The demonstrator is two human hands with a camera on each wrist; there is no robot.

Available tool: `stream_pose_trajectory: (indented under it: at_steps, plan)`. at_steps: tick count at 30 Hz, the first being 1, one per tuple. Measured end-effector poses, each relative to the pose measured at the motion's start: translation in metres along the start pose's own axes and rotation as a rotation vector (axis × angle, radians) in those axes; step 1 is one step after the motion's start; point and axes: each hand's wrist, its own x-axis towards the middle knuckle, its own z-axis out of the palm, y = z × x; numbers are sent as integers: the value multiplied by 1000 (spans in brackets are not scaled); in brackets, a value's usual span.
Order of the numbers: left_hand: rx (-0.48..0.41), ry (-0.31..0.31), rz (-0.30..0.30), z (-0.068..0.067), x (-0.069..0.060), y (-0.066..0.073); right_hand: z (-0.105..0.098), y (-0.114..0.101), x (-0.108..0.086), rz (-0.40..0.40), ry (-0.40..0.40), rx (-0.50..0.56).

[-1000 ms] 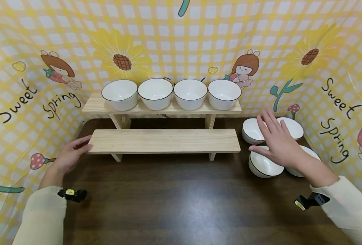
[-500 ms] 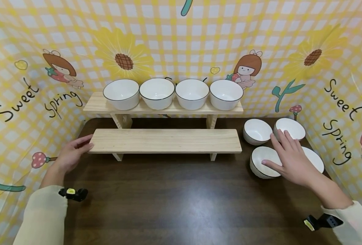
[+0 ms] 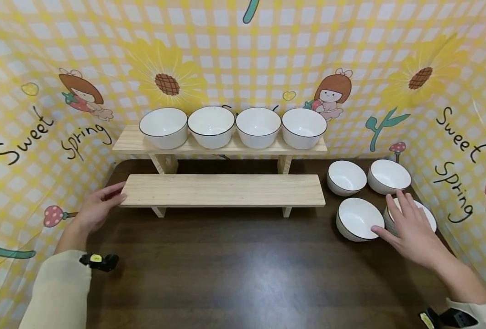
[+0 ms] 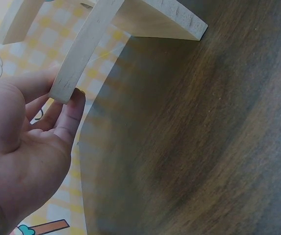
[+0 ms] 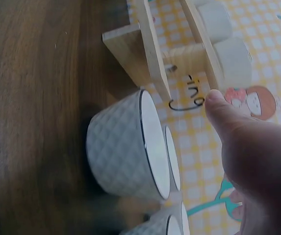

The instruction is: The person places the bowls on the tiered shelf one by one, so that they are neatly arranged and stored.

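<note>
My left hand [image 3: 93, 211] pinches the left end of the lower board [image 3: 226, 189] of a two-step wooden stand; in the left wrist view the board's end [image 4: 64, 93] lies between thumb and fingers. My right hand [image 3: 417, 233], fingers spread, is over the front right white bowl [image 3: 425, 214], its thumb near the front left bowl [image 3: 358, 219]; whether it touches either cannot be told. Behind these stand two more white bowls [image 3: 346, 177] [image 3: 388, 176]. In the right wrist view the right hand [image 5: 263, 156] is beside a ribbed bowl [image 5: 125, 147], holding nothing.
On the stand's upper board [image 3: 129, 139] several white dark-rimmed bowls [image 3: 212, 125] stand in a row. A brown wooden table [image 3: 210, 269] lies under everything. Yellow checked cloth [image 3: 243, 59] rises behind and at both sides.
My right hand has moved right and toward the front, from over the back bowls to over the front right one. My left hand has stayed at the board's end.
</note>
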Motion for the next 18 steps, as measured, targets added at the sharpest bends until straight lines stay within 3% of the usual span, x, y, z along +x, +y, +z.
stream_pose_trajectory:
  at_steps: [12, 18]
  plan:
    - [-5, -11, -4, 1, 2, 2, 3, 28, -22, 72, 185, 96]
    - [12, -17, 7, -1, 2, 2, 1, 39, -26, 111, 240, 143]
